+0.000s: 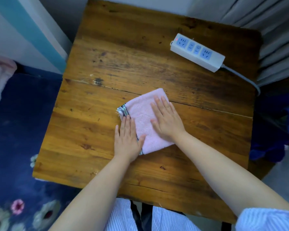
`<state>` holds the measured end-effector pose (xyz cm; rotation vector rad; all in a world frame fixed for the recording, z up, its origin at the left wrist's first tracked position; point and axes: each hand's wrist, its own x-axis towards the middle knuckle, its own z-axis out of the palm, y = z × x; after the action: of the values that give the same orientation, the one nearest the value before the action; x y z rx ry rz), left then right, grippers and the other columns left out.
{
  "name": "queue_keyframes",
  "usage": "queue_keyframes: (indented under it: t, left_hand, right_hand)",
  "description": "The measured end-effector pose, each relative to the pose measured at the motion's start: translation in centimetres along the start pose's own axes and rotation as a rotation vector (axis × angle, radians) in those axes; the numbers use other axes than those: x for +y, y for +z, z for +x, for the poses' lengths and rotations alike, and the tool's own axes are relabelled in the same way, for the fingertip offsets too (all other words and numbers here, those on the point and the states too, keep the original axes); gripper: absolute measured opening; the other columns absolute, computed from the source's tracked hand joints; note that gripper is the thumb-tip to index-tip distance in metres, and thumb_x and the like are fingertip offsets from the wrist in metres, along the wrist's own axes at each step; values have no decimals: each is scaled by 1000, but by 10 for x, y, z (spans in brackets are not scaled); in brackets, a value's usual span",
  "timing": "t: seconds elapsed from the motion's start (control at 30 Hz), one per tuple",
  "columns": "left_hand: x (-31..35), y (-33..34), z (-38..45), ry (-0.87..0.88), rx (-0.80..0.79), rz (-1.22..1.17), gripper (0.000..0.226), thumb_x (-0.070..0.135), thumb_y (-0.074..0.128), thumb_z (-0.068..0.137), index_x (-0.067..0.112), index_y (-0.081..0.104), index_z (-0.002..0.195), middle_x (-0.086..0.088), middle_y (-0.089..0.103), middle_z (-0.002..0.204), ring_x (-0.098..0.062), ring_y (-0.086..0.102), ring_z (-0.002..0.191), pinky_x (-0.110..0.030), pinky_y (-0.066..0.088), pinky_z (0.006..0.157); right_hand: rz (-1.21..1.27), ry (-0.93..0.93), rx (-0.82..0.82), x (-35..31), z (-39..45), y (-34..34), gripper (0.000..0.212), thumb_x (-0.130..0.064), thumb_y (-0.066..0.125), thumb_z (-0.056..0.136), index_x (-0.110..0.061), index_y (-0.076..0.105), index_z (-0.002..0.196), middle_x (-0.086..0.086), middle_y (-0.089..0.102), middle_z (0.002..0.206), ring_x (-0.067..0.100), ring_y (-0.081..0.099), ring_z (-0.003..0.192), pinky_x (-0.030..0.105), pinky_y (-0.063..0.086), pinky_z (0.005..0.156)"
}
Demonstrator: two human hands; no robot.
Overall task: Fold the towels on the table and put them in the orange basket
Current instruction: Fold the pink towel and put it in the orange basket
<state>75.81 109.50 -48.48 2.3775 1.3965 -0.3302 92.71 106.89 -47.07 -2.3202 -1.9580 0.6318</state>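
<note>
Towel (143,120) folded pink, my 2 hands flat on it, left hand (127,139) on its left edge, right hand (166,119) on its right half, fingers straight, gripping nothing

No text, label, brand or number can be read anywhere in the view. The white power strip (197,52) lying on the counter (107,67) bears no legible marking; only a small red light glows at one end.

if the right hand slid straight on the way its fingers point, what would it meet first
Past the pink towel edge, the right hand likely meets only bare table; the power strip lies off to the right.
</note>
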Motion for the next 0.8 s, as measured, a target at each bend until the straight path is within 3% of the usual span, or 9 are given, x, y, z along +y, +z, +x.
queue_keyframes:
  t: [0.13, 0.2, 0.27, 0.33, 0.37, 0.47, 0.53, 0.6, 0.8]
  left_hand:
    - [3, -2, 2, -23, -87, 18, 74, 50, 23, 95, 9, -15, 144, -7, -15, 156, -18, -14, 144, -37, -11, 116]
    - [3, -13, 0, -19, -90, 15, 73, 49, 26, 95, 6, -5, 146, -10, -6, 157, -20, -6, 145, -40, -4, 117]
    - [2, -27, -7, 137, 99, 17, 61, 38, 40, 92, -1, 35, 138, -19, 33, 147, -31, 29, 139, -47, 24, 112]
    - [2, -28, -13, 388, 337, 53, 40, 20, 46, 81, -4, 67, 106, -20, 64, 117, -38, 60, 110, -51, 49, 89]
    - [4, -27, -18, 456, 397, 32, 36, 15, 47, 78, -5, 70, 97, -20, 68, 108, -38, 64, 102, -49, 52, 82]
    - [17, -26, -28, 522, 285, 69, 36, 25, 62, 76, -3, 71, 97, -18, 70, 105, -33, 67, 100, -40, 55, 80]
    - [25, -24, -30, 486, 124, 181, 65, 46, 81, 55, 2, 71, 101, -13, 70, 108, -26, 67, 102, -32, 56, 76]
    - [29, -26, -30, 421, 74, 215, 81, 52, 86, 37, 5, 72, 101, -8, 71, 107, -22, 68, 101, -26, 56, 71]
    - [28, -24, -27, 423, 88, 279, 61, 21, 90, 40, 2, 73, 95, -12, 73, 101, -25, 70, 94, -26, 57, 65]
  right_hand:
    - [19, 12, -81, -1, 4, -8, 59, -34, 30, 99, -17, 1, 147, 3, -7, 157, 19, -9, 145, 32, -9, 115]
    - [42, -15, -70, 0, -4, -17, 55, -29, 33, 99, -12, 12, 147, 8, 3, 157, 23, 0, 145, 35, -4, 116]
    - [8, -136, 91, 4, -27, -24, 43, -16, 47, 91, 1, 47, 130, 22, 43, 140, 37, 38, 133, 46, 22, 111]
    - [-59, -307, 255, 11, -57, -22, 29, -11, 51, 85, 6, 67, 102, 24, 66, 111, 41, 62, 105, 53, 45, 93]
    - [-88, -370, 259, 13, -71, -18, 27, -11, 53, 84, 6, 69, 97, 22, 68, 106, 39, 65, 99, 53, 50, 87]
    - [-175, -415, 206, 14, -87, -7, 38, -2, 73, 64, 3, 69, 101, 18, 69, 108, 35, 66, 100, 50, 53, 82]
    - [-240, -436, 229, 17, -85, -2, 35, 4, 63, 69, -1, 69, 103, 14, 69, 109, 30, 66, 101, 47, 53, 81]
    - [-273, -476, 284, 21, -80, -1, 34, -1, 47, 77, -4, 71, 101, 10, 71, 107, 26, 68, 98, 43, 55, 79]
    - [-306, -589, 371, 26, -64, -2, 44, 0, 31, 95, -3, 74, 87, 13, 74, 92, 26, 71, 83, 35, 57, 70]
